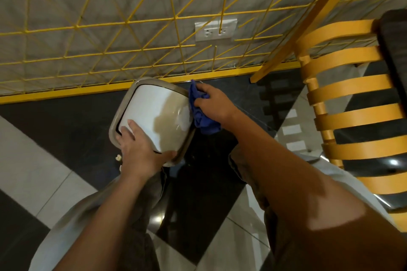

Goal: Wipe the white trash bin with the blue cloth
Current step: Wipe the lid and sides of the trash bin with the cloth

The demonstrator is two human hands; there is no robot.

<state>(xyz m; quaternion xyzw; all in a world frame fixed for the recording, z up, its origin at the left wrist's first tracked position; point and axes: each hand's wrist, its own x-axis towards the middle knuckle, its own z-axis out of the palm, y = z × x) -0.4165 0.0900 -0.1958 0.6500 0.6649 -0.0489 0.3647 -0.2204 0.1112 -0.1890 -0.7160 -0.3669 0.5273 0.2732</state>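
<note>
The white trash bin (pixel 154 116) stands on the dark floor (pixel 66 121) just in front of the yellow wire grid (pixel 110 28), and the left hand (pixel 136 149) lies flat on its swing lid and near rim, fingers spread and clasping nothing, apparently to steady it. The right hand (pixel 211 103) has its grip closed on the bunched blue cloth (pixel 201 114), pressed against the bin's right side for wiping; the shut lid hides whatever is inside
</note>
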